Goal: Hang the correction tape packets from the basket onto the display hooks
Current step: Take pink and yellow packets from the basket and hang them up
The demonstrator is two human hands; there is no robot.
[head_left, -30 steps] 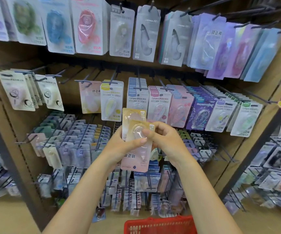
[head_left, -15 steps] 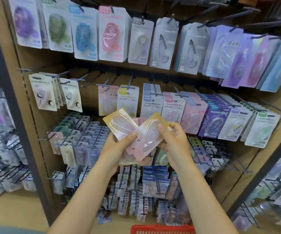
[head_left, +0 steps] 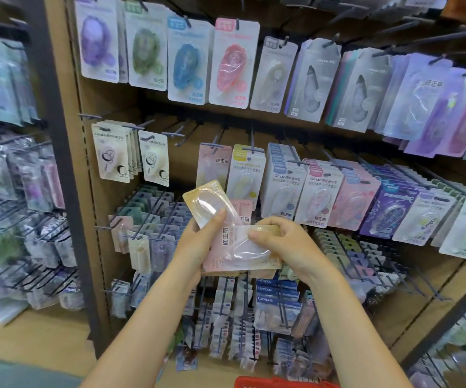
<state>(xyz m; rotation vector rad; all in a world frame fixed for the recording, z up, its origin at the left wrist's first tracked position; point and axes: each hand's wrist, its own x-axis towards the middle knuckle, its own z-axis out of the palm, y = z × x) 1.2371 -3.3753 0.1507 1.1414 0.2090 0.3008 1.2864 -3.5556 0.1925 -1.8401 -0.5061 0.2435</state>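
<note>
your left hand [head_left: 195, 242] is closed round a small fan of correction tape packets [head_left: 226, 219], thumb pressed on the clear blister of the yellow packet [head_left: 208, 203], which tilts up and left. your right hand [head_left: 285, 245] pinches the pink packet [head_left: 240, 253] lying crosswise in front, thumb on its blister, fingers curled over the top edge. at least three packets show in the fan: one yellow, one pink in front, one pink behind; any more are hidden. all are held in front of the middle row of display hooks [head_left: 218, 145]. one red basket [head_left: 279, 383], only its rim showing, sits at the bottom edge, well below the hands.
</note>
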